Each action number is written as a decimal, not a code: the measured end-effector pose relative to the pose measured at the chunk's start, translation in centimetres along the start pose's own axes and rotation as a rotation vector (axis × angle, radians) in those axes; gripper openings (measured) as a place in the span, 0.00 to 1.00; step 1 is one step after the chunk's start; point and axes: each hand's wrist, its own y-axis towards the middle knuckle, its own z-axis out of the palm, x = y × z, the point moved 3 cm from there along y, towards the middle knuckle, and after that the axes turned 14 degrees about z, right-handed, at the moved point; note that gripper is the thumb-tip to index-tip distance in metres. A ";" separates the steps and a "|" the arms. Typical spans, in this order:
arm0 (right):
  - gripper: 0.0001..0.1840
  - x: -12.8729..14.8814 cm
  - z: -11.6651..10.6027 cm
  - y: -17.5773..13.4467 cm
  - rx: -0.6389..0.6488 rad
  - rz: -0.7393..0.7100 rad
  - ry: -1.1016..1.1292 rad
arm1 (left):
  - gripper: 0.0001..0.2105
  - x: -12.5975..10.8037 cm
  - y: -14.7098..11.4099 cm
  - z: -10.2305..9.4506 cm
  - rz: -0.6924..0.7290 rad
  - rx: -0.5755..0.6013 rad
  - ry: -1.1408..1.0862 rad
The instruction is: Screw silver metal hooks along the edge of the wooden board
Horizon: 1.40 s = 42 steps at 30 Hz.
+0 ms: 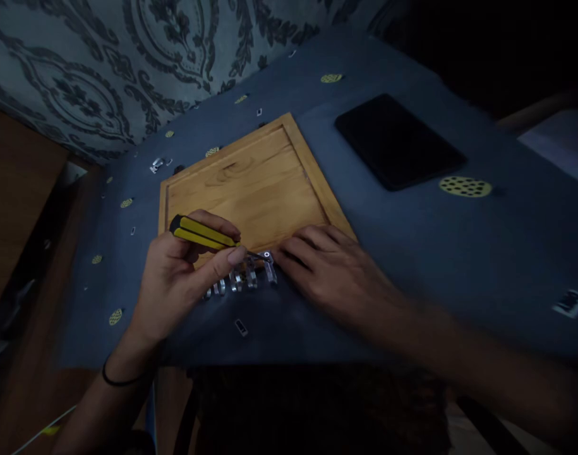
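Note:
My left hand (170,284) is closed around a screwdriver (206,232) with a yellow and black handle. Its thin shaft points right, and the tip is by a small shiny metal part (270,268) at the near edge of a wooden board (251,189). Several similar metal parts (241,278) lie in a row to the left, partly hidden behind the left thumb. My right hand (326,265) rests on the board's near right corner, fingers bent and together. Its fingertips are right beside the metal part; the thumb and anything under the fingers are hidden.
A dark flat tablet-like object (397,142) lies right of the board. Another small metal piece (158,165) is at the back left. A blue cloth with a yellow pineapple print (463,186) covers the table. Patterned wallpaper (175,50) rises behind it; the light is dim.

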 end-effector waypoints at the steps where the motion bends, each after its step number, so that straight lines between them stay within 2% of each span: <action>1: 0.11 0.0 0.0 0.0 -0.001 0.000 0.008 | 0.07 0.0 -0.1 0.0 0.003 -0.010 0.007; 7: 0.11 0.0 -0.1 0.1 -0.016 -0.003 0.029 | 0.09 -0.4 0.0 0.0 0.045 -0.127 -0.054; 12: 0.13 0.0 -0.1 0.0 -0.001 0.006 0.007 | 0.08 -0.8 0.6 1.4 0.047 -0.259 -0.323; 16: 0.13 0.0 -0.2 0.0 0.013 0.001 0.015 | 0.06 -1.1 1.5 2.7 -0.053 -0.275 -0.503; 22: 0.12 0.1 -0.4 0.1 0.054 0.014 0.001 | 0.13 -1.9 2.6 3.9 -0.116 -0.320 -0.517; 25: 0.11 0.1 -0.5 0.1 0.037 0.003 0.016 | 0.16 -2.1 3.0 4.2 -0.124 -0.304 -0.533; 30: 0.11 0.0 -0.4 0.1 0.029 0.007 -0.006 | 0.23 -1.3 3.5 4.1 -0.096 -0.210 -0.535; 37: 0.12 0.1 -0.3 0.0 0.019 0.003 -0.014 | 0.13 -0.9 3.2 3.8 -0.034 -0.204 -0.670; 42: 0.10 0.2 -0.5 0.3 0.049 0.028 -0.001 | 0.13 -0.6 2.7 3.4 -0.032 -0.212 -0.656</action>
